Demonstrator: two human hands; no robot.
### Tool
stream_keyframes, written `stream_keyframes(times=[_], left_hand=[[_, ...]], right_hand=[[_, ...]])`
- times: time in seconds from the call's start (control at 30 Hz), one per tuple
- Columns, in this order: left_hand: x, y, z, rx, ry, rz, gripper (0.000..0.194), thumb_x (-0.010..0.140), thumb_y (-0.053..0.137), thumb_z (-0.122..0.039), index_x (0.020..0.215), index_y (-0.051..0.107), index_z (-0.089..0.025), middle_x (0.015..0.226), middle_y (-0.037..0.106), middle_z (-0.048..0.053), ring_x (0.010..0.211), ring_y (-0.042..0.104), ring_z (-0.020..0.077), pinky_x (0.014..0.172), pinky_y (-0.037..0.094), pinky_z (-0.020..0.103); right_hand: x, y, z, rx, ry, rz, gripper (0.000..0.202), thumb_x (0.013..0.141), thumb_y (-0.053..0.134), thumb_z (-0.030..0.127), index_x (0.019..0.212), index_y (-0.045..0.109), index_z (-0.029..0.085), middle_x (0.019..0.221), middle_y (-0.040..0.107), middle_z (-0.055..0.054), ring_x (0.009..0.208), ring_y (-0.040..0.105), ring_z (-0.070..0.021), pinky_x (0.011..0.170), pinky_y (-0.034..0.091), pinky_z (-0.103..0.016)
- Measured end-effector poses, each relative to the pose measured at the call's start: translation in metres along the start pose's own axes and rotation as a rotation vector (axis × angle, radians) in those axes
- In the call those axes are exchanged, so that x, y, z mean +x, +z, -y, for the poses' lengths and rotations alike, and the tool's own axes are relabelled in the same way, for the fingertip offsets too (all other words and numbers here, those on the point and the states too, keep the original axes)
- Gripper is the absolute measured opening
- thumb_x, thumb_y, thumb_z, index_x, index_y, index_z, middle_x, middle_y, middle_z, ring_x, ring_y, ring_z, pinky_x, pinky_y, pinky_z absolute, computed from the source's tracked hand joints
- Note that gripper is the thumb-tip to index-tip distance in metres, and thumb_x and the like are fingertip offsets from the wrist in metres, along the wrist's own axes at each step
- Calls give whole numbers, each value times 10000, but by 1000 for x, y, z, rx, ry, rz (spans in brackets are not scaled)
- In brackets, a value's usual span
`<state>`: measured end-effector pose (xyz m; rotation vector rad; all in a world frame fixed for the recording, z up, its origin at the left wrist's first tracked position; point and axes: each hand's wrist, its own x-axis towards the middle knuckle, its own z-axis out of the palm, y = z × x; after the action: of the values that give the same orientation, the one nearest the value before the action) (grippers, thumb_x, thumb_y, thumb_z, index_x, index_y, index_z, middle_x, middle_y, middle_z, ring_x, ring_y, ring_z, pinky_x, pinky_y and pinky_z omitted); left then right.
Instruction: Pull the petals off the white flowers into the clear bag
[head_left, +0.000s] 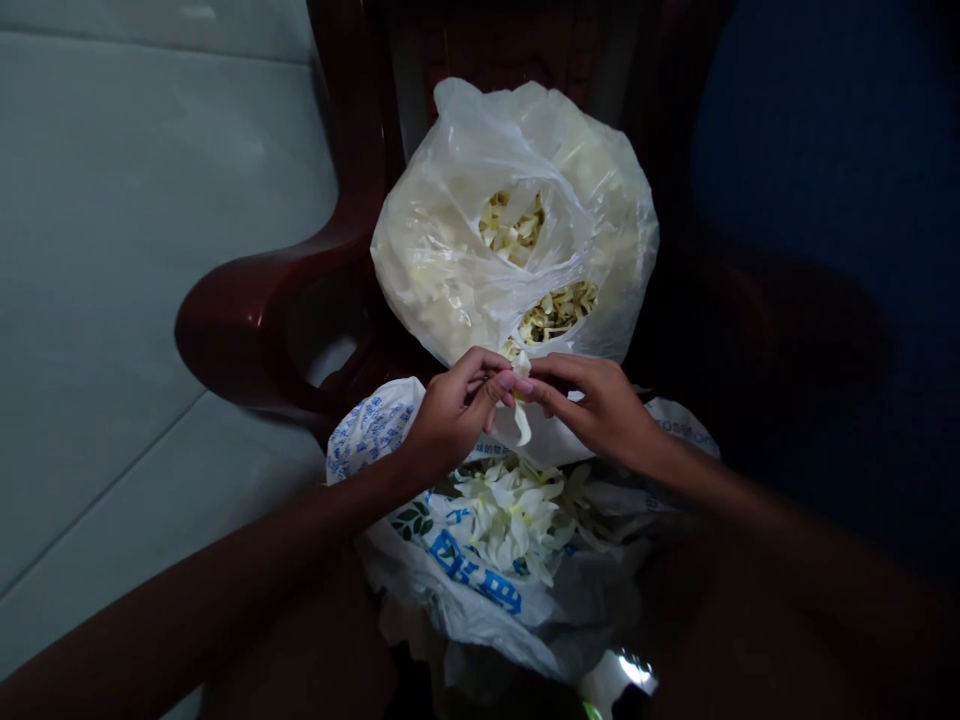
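Note:
A pale, cream-white flower (523, 420) is pinched between my two hands, its long petal hanging down. My left hand (469, 392) closes thumb and fingers on it from the left. From the right, my right hand (583, 395) grips it with thumb and forefinger. Just beyond my fingers sits a translucent plastic bag (427, 260) with two openings. Pale petals (514, 228) show in the upper opening, and yellowish flower pieces (561, 310) in the lower one. Below my hands, a heap of white flowers (517, 510) lies on a printed white bag (480, 615).
The bags rest around a dark red wooden chair (247, 300) with curved arms. Grey floor tiles (150, 200) spread out on the left. The right side is dark blue and hard to make out. A bright reflection (636, 670) shows near the bottom.

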<state>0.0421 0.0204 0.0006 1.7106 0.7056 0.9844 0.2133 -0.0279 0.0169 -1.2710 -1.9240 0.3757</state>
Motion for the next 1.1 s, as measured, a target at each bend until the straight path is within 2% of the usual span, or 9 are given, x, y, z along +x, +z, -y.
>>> stream_keyframes(times=[0.2, 0.33, 0.53, 0.67, 0.73, 0.87, 0.97, 1.1], left_hand=[[0, 1, 0, 6, -2, 2, 186, 848, 530, -366, 850, 527, -180, 647, 559, -19, 460, 468, 58, 440, 382, 182], [0, 2, -2, -2, -23, 10, 188, 840, 542, -359, 827, 516, -173, 649, 556, -17, 474, 472, 56, 433, 387, 169], [-1, 2, -2, 67, -70, 60, 211, 846, 518, -382, 830, 522, -172, 662, 565, -12, 496, 479, 59, 437, 397, 159], [-1, 1, -4, 86, -100, 87, 219, 841, 520, -396, 828, 521, -178, 677, 570, -14, 505, 484, 58, 440, 404, 155], [0, 1, -5, 51, -103, 77, 218, 834, 529, -396, 826, 514, -179, 663, 546, -22, 500, 483, 57, 432, 400, 152], [1, 2, -8, -79, -153, 22, 220, 814, 557, -391, 828, 472, -188, 661, 511, -46, 428, 453, 33, 388, 360, 146], [1, 3, -10, -165, -174, 27, 223, 805, 574, -368, 826, 433, -196, 679, 504, -57, 413, 448, 24, 377, 345, 142], [-2, 2, -11, -206, -146, 71, 231, 802, 584, -342, 828, 403, -200, 693, 488, -57, 426, 462, 25, 392, 365, 148]], right_hand=[[-2, 3, 3, -116, -26, 68, 287, 927, 394, 362, 850, 601, 179, 815, 619, -39, 742, 545, -139, 681, 379, -258], [-4, 6, 5, -171, 2, 112, 282, 946, 331, 349, 922, 562, 189, 832, 595, -38, 747, 529, -145, 694, 374, -269], [-7, 10, 0, -231, -15, 261, 323, 954, 282, 334, 911, 561, 176, 827, 585, -49, 722, 525, -147, 674, 365, -277], [-8, 15, -1, -126, -63, 275, 290, 950, 301, 322, 889, 549, 185, 826, 574, -32, 712, 507, -135, 671, 363, -265], [-7, 16, 0, -52, -67, 236, 302, 951, 303, 332, 849, 543, 181, 787, 561, -23, 689, 489, -128, 659, 360, -257], [-3, 16, 2, 131, 34, 145, 320, 950, 308, 372, 837, 534, 175, 771, 555, -13, 707, 499, -123, 667, 375, -239], [-1, 13, 2, 256, 71, 171, 307, 943, 336, 387, 846, 538, 177, 787, 559, -7, 735, 510, -121, 678, 388, -225], [0, 11, 3, 309, 66, 188, 285, 934, 368, 382, 833, 541, 179, 794, 574, -7, 758, 529, -125, 699, 397, -225]])
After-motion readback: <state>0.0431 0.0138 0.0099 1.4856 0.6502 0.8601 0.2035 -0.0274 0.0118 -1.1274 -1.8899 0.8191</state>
